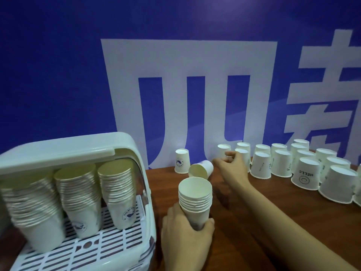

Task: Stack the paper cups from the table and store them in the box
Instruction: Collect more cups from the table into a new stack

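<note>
Left hand [186,229] grips a stack of cups [195,200] upright; right hand [231,166], fingers curled, reaches toward an upturned cup [224,151], grasp unclear.

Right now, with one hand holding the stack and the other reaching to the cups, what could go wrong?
1. The right hand reaches between a cup lying on its side and the inverted cups; its arm may knock them over or send the lying cup rolling.
2. The left hand grips the stack only near its base, so the top could tilt.
</note>
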`<control>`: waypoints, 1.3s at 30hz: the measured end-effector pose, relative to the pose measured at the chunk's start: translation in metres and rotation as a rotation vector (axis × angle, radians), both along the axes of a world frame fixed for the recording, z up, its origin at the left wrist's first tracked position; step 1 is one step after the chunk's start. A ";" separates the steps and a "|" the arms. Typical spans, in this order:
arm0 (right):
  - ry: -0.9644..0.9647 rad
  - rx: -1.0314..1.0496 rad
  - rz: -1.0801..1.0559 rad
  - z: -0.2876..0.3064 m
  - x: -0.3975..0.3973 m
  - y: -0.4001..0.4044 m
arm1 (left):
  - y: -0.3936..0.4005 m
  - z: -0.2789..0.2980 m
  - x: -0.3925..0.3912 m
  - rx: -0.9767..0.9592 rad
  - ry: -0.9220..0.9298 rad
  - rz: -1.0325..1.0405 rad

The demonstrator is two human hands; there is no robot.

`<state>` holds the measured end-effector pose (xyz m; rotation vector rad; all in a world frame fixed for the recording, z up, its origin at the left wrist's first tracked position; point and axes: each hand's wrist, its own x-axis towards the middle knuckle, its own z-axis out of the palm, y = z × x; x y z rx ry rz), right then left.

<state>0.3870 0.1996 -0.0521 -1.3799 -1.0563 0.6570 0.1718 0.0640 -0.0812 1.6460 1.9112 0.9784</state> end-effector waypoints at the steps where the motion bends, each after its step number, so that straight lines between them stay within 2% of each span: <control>1: 0.008 -0.023 -0.012 -0.003 0.001 -0.003 | 0.004 0.003 0.043 0.008 -0.087 -0.107; 2: 0.003 -0.054 -0.021 -0.009 0.002 -0.006 | 0.005 -0.006 0.042 0.125 -0.081 -0.025; 4: -0.095 -0.143 0.003 -0.025 0.002 -0.011 | -0.004 -0.019 0.060 0.099 -0.165 -0.038; 7: -0.441 -0.235 0.092 -0.041 -0.003 -0.007 | 0.005 -0.029 0.052 0.141 -0.169 0.026; 11: -0.782 -0.091 0.222 -0.048 -0.010 0.005 | 0.001 -0.026 0.061 0.185 -0.124 0.007; 14: -1.093 0.055 0.127 -0.045 -0.009 0.004 | 0.001 -0.024 0.056 0.182 -0.122 0.002; 15: -1.141 0.091 0.064 -0.044 -0.007 0.001 | 0.001 -0.026 0.057 0.189 -0.119 0.001; 17: -1.044 0.116 -0.014 -0.040 -0.004 -0.004 | -0.001 -0.026 0.058 0.174 -0.098 0.003; 20: -0.468 0.131 0.021 -0.016 -0.006 -0.020 | -0.002 -0.025 0.057 0.210 -0.120 0.027; 22: -0.319 0.100 0.076 0.007 -0.006 -0.029 | -0.001 -0.025 0.054 0.223 -0.126 0.051; 24: -0.325 0.086 0.159 0.023 -0.009 -0.037 | 0.001 -0.024 0.052 0.227 -0.106 0.084; 29: -0.183 0.109 0.534 0.032 -0.032 -0.067 | 0.000 -0.020 0.053 0.199 -0.093 0.109; 37: -0.361 0.115 0.625 0.040 -0.023 -0.072 | 0.000 -0.019 0.054 0.187 -0.130 0.118; 39: -0.476 0.099 0.680 0.045 -0.019 -0.072 | 0.000 -0.019 0.054 0.193 -0.123 0.114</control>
